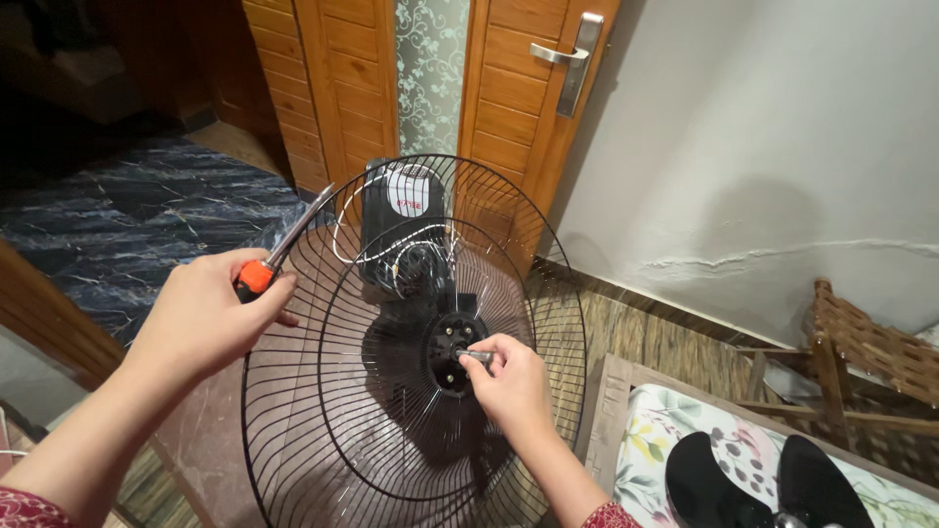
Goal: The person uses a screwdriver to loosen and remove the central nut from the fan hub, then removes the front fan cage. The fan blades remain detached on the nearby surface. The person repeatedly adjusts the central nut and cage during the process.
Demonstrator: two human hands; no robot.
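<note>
A black wire fan guard (323,420) stands in front of me, fixed to a black fan motor housing (401,230) behind it. The metal motor shaft (476,357) sticks out of the guard's black centre hub (448,354). My right hand (511,379) pinches that shaft between thumb and fingers. My left hand (210,313) is up at the guard's left rim, closed around a screwdriver (284,244) with an orange and black handle, its metal blade pointing up and to the right.
A black fan blade (743,484) lies on a floral cushion (665,440) at the lower right. A woven wooden stool (861,362) sits by the white wall. A wooden door (509,88) with a metal handle is behind the fan. Dark marble floor spreads left.
</note>
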